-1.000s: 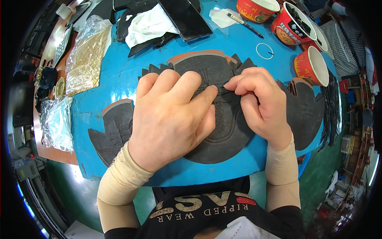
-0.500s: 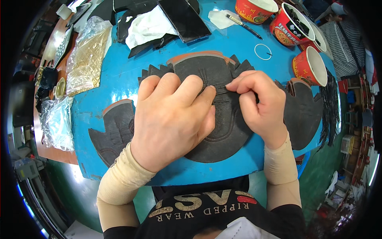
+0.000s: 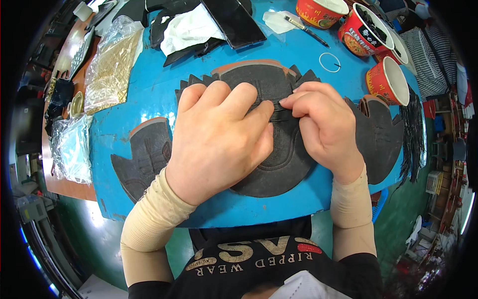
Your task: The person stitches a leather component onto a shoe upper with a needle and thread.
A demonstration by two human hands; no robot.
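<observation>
A black leather shoe upper (image 3: 271,182) with reddish-brown upper edging, zigzag side edges and a curved stitched line lies flat in front of me. Thin black cords (image 3: 281,119) run across its middle. My left hand (image 3: 216,134) rests over its left half, fingers curled, the index fingertip down at the cords; what lies under the other fingers is hidden. My right hand (image 3: 323,119) is closed in a pinch beside that fingertip, on the end of a black cord. Similar uppers lie on either side, one at left (image 3: 144,162) and one at right (image 3: 381,144).
On the blue table (image 3: 224,217) stand red paper tubs (image 3: 381,82) at back right, near a pen (image 3: 308,32) and a white ring (image 3: 329,62). Black cords (image 3: 412,139) hang over the right edge. A dark tablet (image 3: 234,22), white cloth (image 3: 191,30) and plastic bags (image 3: 112,70) lie farther back.
Both hands stay at the cords, with the right fingertips slightly closer to the left index finger. The view has shifted a little.
</observation>
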